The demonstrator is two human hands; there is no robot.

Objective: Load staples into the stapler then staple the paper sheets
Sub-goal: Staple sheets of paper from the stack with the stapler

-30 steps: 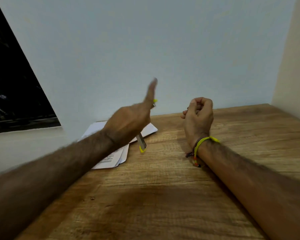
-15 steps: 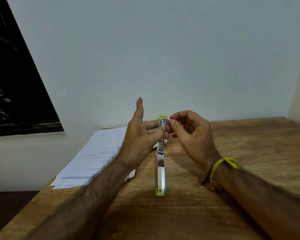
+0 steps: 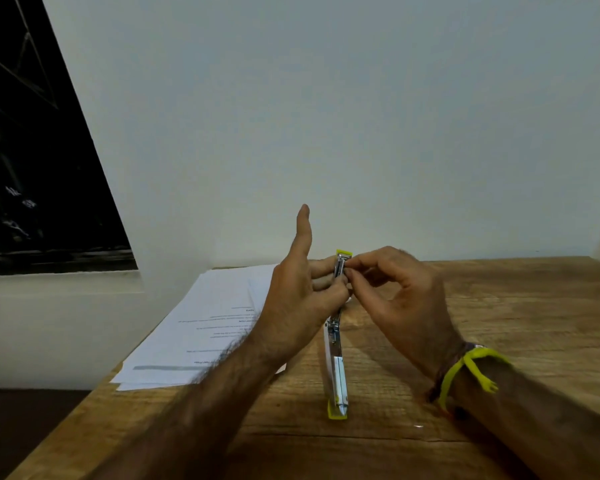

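A pale blue-grey wall fills the upper two thirds of the frame, with a dark window slanting down the upper left. Below it a wooden bench spreads across the lower half, its grain running left to right.

A stack of printed paper sheets lies on the bench at centre left, its near corner at the bench's left edge and its right side hidden under the left forearm.

The left hand reaches in from the lower left, thumb pointing straight up, fingers curled round the raised far part of the stapler. The right hand comes in from the lower right, a yellow band and a darker cord on its wrist; its grip is a pinch of thumb and forefinger, closed at the stapler's upper tip, and whether a strip of staples sits between them is too small to tell.

The stapler, silver with yellow-green ends, is swung open at centre frame: its lower half lies flat on the bench pointing toward the camera, and the other half rises between the two hands.
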